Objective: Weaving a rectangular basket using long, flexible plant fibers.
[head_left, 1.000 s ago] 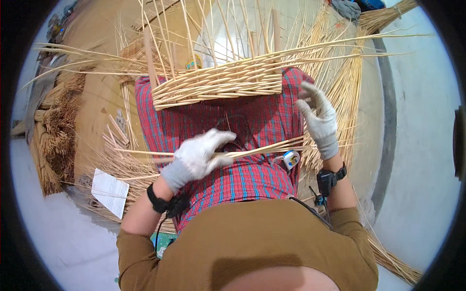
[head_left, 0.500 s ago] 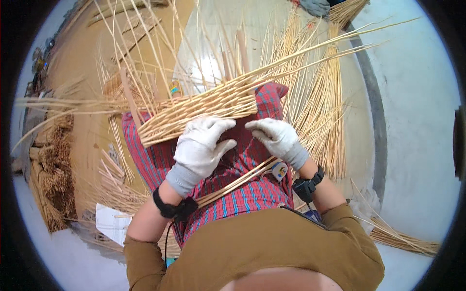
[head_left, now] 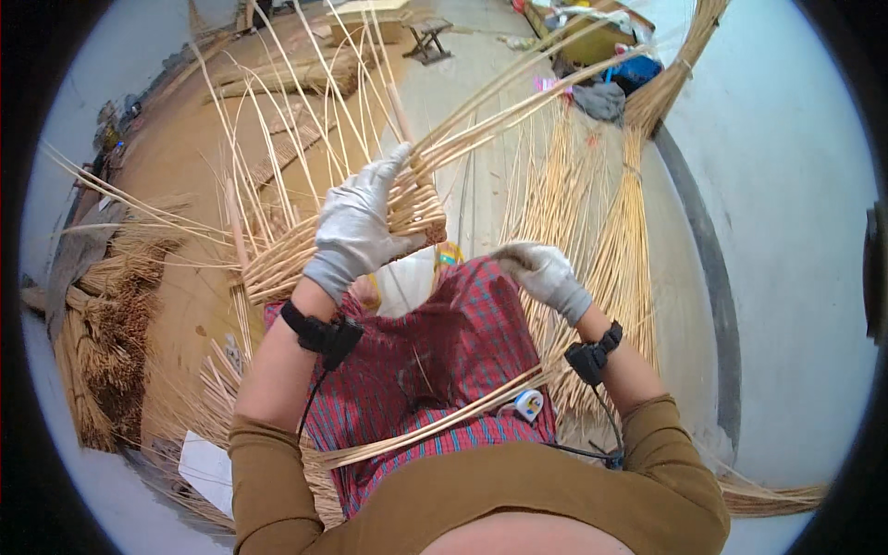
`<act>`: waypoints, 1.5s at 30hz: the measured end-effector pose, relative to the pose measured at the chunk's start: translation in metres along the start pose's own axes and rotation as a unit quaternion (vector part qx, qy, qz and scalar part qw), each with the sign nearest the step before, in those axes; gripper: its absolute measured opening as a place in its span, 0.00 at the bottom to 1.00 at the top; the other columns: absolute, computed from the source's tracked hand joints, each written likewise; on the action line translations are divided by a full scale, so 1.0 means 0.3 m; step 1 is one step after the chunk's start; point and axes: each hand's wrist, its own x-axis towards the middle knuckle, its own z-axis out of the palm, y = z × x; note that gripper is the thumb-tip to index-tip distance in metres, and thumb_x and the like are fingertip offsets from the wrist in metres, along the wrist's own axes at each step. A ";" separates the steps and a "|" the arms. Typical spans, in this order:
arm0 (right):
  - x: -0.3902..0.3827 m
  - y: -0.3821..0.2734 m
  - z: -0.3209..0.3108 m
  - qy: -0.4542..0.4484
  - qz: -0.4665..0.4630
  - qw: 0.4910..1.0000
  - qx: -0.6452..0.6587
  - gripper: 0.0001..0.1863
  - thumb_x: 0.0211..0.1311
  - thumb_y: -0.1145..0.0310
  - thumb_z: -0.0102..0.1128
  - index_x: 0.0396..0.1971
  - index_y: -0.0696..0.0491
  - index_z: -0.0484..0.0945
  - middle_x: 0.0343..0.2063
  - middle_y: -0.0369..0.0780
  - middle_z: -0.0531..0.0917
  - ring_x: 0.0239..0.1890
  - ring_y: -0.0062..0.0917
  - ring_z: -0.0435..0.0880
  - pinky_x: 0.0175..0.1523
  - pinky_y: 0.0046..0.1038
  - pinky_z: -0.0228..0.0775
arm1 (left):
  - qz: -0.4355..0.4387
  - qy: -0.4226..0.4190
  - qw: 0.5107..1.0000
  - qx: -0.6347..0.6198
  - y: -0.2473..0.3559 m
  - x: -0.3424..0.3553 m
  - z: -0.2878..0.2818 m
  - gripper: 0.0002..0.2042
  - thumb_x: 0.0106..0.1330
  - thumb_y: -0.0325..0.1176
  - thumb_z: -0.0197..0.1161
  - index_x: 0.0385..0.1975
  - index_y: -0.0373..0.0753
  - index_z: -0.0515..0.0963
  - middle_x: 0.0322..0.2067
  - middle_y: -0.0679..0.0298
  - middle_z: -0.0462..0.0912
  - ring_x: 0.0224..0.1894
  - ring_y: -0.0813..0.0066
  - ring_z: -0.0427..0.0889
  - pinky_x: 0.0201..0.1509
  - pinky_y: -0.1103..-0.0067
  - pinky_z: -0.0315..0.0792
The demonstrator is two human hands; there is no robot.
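My left hand, in a white glove, grips the right end of a woven wicker basket. The thumb lies along its near side and the fingers reach over its top. Long, pale stakes rise from the weave, and loose rods stick out at both ends. My right hand, also gloved, is at the upper right edge of the red plaid apron over my lap. Its fingers are curled together against the cloth, and the fingertips are partly hidden.
Wicker rods and a white tape measure lie across my lap. Tall bundles of rods lie to the right, and darker bundles at the left. Farther off are a small stool and a grey cloth.
My left hand has taken hold of the basket's right end, and the basket has moved left and off my lap. My right hand has closed at the apron's edge. The view has tilted upward.
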 end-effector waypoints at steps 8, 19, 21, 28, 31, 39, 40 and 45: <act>0.398 0.097 -0.100 0.081 -0.197 0.968 -0.135 0.15 0.69 0.59 0.56 0.51 0.45 0.81 0.48 0.45 0.84 0.47 0.39 0.84 0.51 0.39 0.76 | 0.034 0.152 0.988 0.003 0.231 -0.142 -0.114 0.45 0.43 0.46 0.80 0.64 0.37 0.69 0.52 0.50 0.80 0.52 0.50 0.80 0.60 0.65 0.72; 0.253 0.269 -0.078 0.156 -0.013 0.982 0.108 0.21 0.74 0.54 0.52 0.52 0.55 0.80 0.33 0.41 0.86 0.32 0.26 0.86 0.36 0.26 0.77 | 0.236 0.161 0.958 -0.009 0.299 -0.361 0.074 0.30 0.60 0.42 0.59 0.66 0.51 0.69 0.56 0.67 0.77 0.50 0.68 0.78 0.67 0.53 0.64; 0.173 0.342 -0.084 0.198 -0.004 0.969 0.148 0.18 0.73 0.56 0.53 0.50 0.53 0.82 0.31 0.42 0.85 0.30 0.28 0.85 0.35 0.27 0.77 | 0.266 0.166 0.950 -0.012 0.299 -0.339 0.081 0.33 0.59 0.46 0.61 0.68 0.50 0.68 0.55 0.68 0.77 0.51 0.66 0.78 0.70 0.47 0.59; -0.054 0.445 -0.219 0.239 0.105 0.960 0.100 0.17 0.69 0.61 0.54 0.51 0.53 0.80 0.29 0.41 0.83 0.29 0.29 0.83 0.36 0.30 0.76 | 0.128 0.069 0.984 -0.104 0.393 -0.181 0.114 0.46 0.50 0.61 0.70 0.69 0.46 0.64 0.54 0.61 0.76 0.61 0.53 0.70 0.73 0.37 0.35; -0.091 0.392 -0.313 0.169 0.121 0.962 -0.176 0.17 0.68 0.62 0.55 0.52 0.53 0.80 0.29 0.41 0.83 0.29 0.30 0.82 0.36 0.31 0.76 | 0.079 0.092 0.971 -0.207 0.292 -0.097 0.184 0.39 0.51 0.56 0.71 0.62 0.43 0.70 0.53 0.55 0.77 0.61 0.53 0.72 0.72 0.51 0.55; 0.130 0.103 -0.293 0.132 -0.060 0.719 -0.679 0.16 0.68 0.54 0.54 0.38 0.50 0.85 0.30 0.43 0.84 0.31 0.40 0.85 0.38 0.39 0.77 | -0.177 -0.027 0.861 -0.477 -0.161 0.029 0.331 0.30 0.52 0.47 0.79 0.51 0.37 0.78 0.43 0.62 0.85 0.45 0.71 0.83 0.48 0.76 0.78; 0.184 0.074 -0.264 0.148 -0.036 0.766 -0.624 0.19 0.68 0.52 0.53 0.36 0.51 0.86 0.30 0.44 0.85 0.32 0.42 0.85 0.40 0.41 0.77 | -0.156 -0.006 0.841 -0.517 -0.199 0.011 0.335 0.28 0.53 0.48 0.78 0.49 0.37 0.80 0.41 0.64 0.85 0.43 0.73 0.83 0.46 0.77 0.78; 0.437 0.045 -0.076 0.127 0.130 0.875 -0.448 0.33 0.65 0.37 0.48 0.40 0.55 0.85 0.37 0.52 0.87 0.45 0.49 0.85 0.49 0.48 0.76 | -0.230 -0.014 0.875 -0.425 -0.372 -0.094 0.366 0.24 0.56 0.49 0.76 0.45 0.38 0.83 0.38 0.65 0.86 0.38 0.75 0.83 0.43 0.77 0.78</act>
